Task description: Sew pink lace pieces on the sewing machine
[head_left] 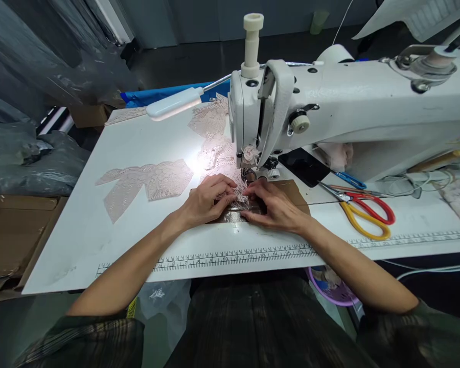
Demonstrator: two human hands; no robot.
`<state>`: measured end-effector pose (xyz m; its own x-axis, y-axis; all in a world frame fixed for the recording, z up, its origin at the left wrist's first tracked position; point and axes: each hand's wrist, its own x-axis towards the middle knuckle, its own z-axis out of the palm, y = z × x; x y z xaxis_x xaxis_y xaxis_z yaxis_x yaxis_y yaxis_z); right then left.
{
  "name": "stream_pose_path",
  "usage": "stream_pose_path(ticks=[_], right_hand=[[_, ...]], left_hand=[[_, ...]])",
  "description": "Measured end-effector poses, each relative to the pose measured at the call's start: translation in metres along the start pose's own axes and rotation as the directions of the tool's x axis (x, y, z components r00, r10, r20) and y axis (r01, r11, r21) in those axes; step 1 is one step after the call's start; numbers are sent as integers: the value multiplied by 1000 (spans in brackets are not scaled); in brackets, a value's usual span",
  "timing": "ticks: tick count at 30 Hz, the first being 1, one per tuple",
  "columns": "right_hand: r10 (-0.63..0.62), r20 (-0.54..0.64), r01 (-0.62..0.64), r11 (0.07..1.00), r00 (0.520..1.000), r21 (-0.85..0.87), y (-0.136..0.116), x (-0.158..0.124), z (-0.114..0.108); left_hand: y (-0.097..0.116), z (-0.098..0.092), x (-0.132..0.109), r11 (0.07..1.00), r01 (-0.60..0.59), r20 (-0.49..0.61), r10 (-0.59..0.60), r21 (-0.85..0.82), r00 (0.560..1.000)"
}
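A strip of pale pink lace (240, 192) lies in front of the presser foot (249, 175) of a white sewing machine (329, 97). My left hand (213, 198) pinches the lace at its left edge, fingers bent and thumb pressed in. From the other side, my right hand (270, 204) holds the lace between thumb and fingers, close to the foot. More lace runs back under the lamp's glow, to the left of the machine head. Beneath both hands is a brown plate (293, 195) with a shiny metal part. The needle tip is hidden.
Cut lace pieces (163, 179) lie on the white table (80, 230) at left. A lamp (174, 104) hangs over it. Right of my hands are a black phone (304, 166), yellow-handled scissors (364, 225) and red-handled scissors (379, 207). A printed ruler (214, 259) follows the front edge.
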<state>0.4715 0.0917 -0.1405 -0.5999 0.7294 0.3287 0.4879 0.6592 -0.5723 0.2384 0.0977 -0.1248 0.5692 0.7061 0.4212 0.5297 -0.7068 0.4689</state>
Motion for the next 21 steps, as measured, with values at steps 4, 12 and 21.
stream_pose_path(ticks=[4,12,21], right_hand=[[37,-70,-35,999,997,31,2,3,5],[-36,14,37,993,999,-112,7,-4,-5],[-101,197,133,979,975,-157,-2,-4,-10]], left_hand=[[3,7,1,983,-173,-47,176,61,983],[-1,9,2,988,74,-212,-102,-136,972],[-3,13,-1,993,-118,-71,118,14,990]])
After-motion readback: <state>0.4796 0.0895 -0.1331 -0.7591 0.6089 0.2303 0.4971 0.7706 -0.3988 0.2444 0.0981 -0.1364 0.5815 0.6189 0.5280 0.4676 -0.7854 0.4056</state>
